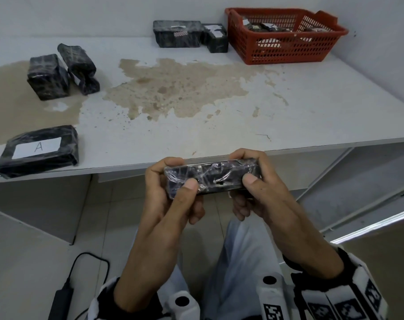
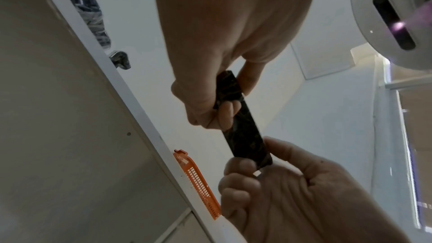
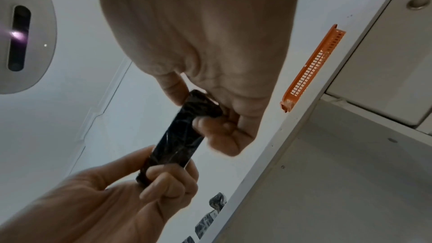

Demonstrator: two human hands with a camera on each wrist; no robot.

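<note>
Both hands hold one black parcel [image 1: 210, 179] wrapped in clear film, level and edge-on, just in front of the table's near edge [image 1: 127, 168] and above my lap. My left hand [image 1: 180, 179] grips its left end, thumb on the near face and fingers curled behind. My right hand [image 1: 251, 172] grips the right end the same way. The left wrist view shows the parcel [image 2: 243, 132] as a narrow dark bar between the left hand [image 2: 210, 99] and right hand [image 2: 268, 178]. In the right wrist view the parcel [image 3: 177, 141] spans the right hand [image 3: 222, 117] and left hand [image 3: 163, 176].
On the stained white table lie a black parcel labelled A [image 1: 38, 151] at the front left, two more parcels [image 1: 48, 77] behind it, and two parcels [image 1: 176, 33] at the back. A red mesh basket [image 1: 288, 55] with several parcels stands back right. A black adapter [image 1: 62, 299] lies on the floor.
</note>
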